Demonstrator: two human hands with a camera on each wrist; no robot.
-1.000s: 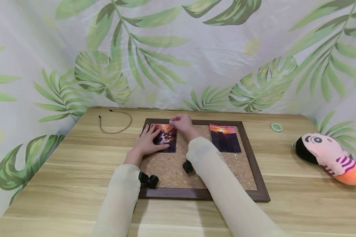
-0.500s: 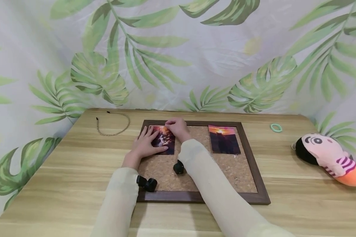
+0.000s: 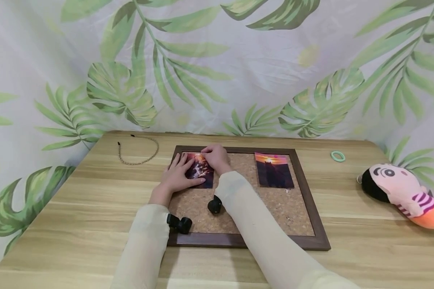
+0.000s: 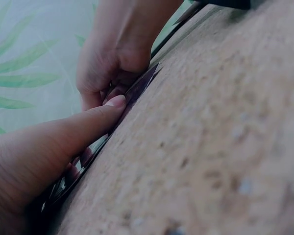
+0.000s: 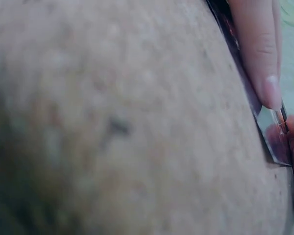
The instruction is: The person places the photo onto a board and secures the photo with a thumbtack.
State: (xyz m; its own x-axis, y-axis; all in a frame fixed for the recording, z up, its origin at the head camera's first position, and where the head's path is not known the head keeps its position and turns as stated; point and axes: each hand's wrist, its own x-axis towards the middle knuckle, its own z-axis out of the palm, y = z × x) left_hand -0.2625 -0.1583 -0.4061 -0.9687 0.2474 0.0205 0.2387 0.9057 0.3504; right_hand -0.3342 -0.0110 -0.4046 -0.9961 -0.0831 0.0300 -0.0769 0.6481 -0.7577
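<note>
My left hand (image 3: 177, 174) lies spread, fingers straight, over the left side of a dark photo print (image 3: 200, 170) on a framed cork board (image 3: 260, 216). In the left wrist view its thumb (image 4: 95, 122) presses near the photo's lower edge. My right hand (image 3: 217, 158) is at the photo's top edge, thumb and finger pinching a small thing, seemingly a push pin, hidden by the fingertips. Another photo, a sunset print (image 3: 275, 172), lies flat at the board's upper right with a small pink pin (image 3: 276, 156) at its top.
A chain (image 3: 139, 162) with black ends lies on the wooden table (image 3: 94, 216) at the left. At the right are a mint green ring (image 3: 337, 156) and a plush doll (image 3: 401, 194). Black wrist cameras (image 3: 183, 225) sit close above the cork.
My right hand has shifted slightly left and down along the photo's top edge, its wrist turning left. My left hand keeps its place on the photo. The head view has shifted a little.
</note>
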